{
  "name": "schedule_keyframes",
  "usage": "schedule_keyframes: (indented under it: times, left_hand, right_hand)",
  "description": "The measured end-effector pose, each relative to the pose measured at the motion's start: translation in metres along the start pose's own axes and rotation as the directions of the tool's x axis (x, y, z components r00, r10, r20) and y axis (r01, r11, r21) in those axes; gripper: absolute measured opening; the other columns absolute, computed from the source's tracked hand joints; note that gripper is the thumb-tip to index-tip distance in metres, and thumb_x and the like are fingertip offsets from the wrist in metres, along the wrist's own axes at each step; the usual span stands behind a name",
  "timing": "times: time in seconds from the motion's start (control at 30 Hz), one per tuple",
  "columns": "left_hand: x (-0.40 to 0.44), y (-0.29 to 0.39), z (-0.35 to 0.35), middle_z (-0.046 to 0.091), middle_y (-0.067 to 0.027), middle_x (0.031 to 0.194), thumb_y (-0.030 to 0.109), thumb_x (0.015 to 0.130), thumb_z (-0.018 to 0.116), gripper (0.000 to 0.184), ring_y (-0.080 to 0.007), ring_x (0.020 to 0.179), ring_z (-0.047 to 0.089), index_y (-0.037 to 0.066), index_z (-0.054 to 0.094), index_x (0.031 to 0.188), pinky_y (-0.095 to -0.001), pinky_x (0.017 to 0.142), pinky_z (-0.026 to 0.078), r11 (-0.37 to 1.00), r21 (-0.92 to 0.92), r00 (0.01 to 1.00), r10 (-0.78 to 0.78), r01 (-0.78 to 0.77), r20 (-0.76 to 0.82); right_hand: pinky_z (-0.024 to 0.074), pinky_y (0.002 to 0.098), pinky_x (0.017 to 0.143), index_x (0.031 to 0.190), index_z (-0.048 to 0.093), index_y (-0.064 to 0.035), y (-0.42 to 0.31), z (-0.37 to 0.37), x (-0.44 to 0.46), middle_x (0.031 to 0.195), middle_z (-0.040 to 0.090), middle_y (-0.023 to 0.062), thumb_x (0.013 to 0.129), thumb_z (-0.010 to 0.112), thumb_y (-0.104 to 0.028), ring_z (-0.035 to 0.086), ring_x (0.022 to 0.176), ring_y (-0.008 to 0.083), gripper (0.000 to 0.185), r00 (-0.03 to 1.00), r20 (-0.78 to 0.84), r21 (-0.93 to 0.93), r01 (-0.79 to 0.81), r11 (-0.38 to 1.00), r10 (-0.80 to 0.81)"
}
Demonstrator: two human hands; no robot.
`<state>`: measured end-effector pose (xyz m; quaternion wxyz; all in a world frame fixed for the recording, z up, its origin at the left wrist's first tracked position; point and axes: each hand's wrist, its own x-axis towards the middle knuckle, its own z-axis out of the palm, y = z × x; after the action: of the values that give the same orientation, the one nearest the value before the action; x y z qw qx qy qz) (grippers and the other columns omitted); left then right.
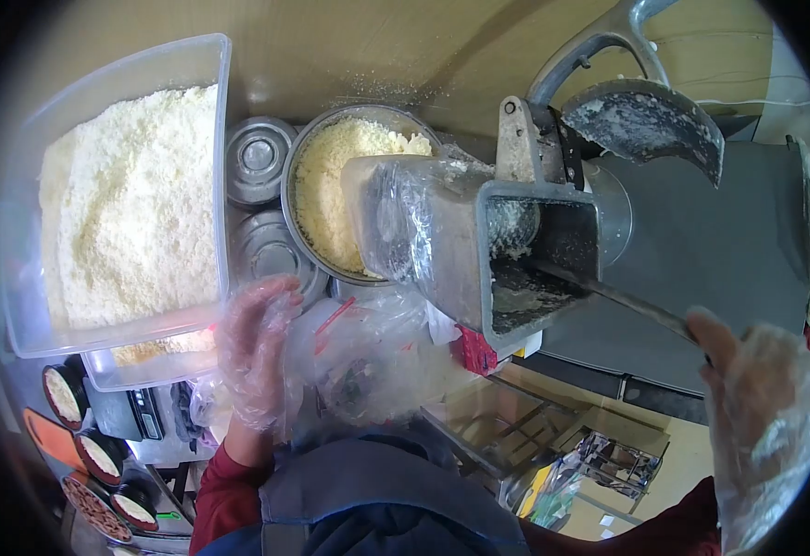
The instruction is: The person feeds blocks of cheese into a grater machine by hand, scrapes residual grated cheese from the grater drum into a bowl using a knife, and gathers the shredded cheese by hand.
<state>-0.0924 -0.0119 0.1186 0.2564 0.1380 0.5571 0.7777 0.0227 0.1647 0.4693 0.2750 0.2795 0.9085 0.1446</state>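
My right hand [757,408], in a clear plastic glove, grips the end of a long thin metal tool [651,315]. The tool's far end reaches into the open rectangular mouth of a metal grating machine [498,269], whose inner walls carry white residue. A round metal bowl [286,185] of pale grated cheese-like shreds [326,176] stands under the machine's plastic-wrapped outlet [391,218]. My left hand [261,343], also gloved, is loosely curled with fingers apart, beside a crumpled clear plastic bag [368,343] with red marks. Whether it touches the bag I cannot tell.
A large clear bin [226,139] heaped with white shreds [136,204] is at the left, with another tub [145,375] below. Round metal lids [259,159] lie beside the bowl. A raised lever with a curved press plate [651,125] hangs over the machine. A scale [136,414] sits lower left.
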Motion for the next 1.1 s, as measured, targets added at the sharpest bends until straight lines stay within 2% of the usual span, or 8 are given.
schedule_keyframes:
  times: [0.2, 0.27, 1.1]
  left_hand:
    - [0.0, 0.001, 0.0, 0.062, -0.0129, 0.115, 0.015, 0.094, 0.056, 0.028, -0.019, 0.099, 0.06, 0.0, 0.06, 0.118, -0.0326, 0.089, 0.046, 0.998, 0.032, 0.998, 0.05, -0.05, 0.024]
    - [0.001, 0.001, -0.006, 0.061, -0.0161, 0.12, 0.003, 0.09, 0.056, 0.031, -0.0238, 0.109, 0.06, -0.002, 0.058, 0.121, -0.0369, 0.097, 0.048, 0.999, 0.028, 0.997, -0.04, 0.038, 0.069]
    - [0.001, -0.003, 0.005, 0.059, -0.0165, 0.124, 0.006, 0.093, 0.055, 0.032, -0.0245, 0.113, 0.058, -0.002, 0.056, 0.124, -0.0384, 0.098, 0.047, 0.996, 0.085, 0.996, 0.013, -0.021, 0.092]
  right_hand:
    - [0.0501, 0.0316, 0.071, 0.108, 0.069, -0.0057, 0.003, 0.006, -0.002, 0.086, 0.065, 0.0081, 0.082, 0.068, -0.006, 0.06, 0.072, 0.0169, 0.026, 1.0, -0.003, 0.005, -0.003, 1.0, 0.003]
    - [0.0501, 0.0316, 0.071, 0.108, 0.069, -0.0058, 0.007, 0.007, -0.002, 0.085, 0.065, 0.008, 0.082, 0.068, -0.006, 0.06, 0.072, 0.0169, 0.026, 1.0, -0.003, 0.009, -0.007, 1.0, 0.007]
    - [0.05, 0.0323, 0.07, 0.106, 0.071, -0.0067, 0.032, 0.031, 0.005, 0.082, 0.064, 0.0075, 0.081, 0.07, -0.007, 0.06, 0.072, 0.0178, 0.025, 0.999, -0.036, 0.088, 0.027, 0.996, -0.024]
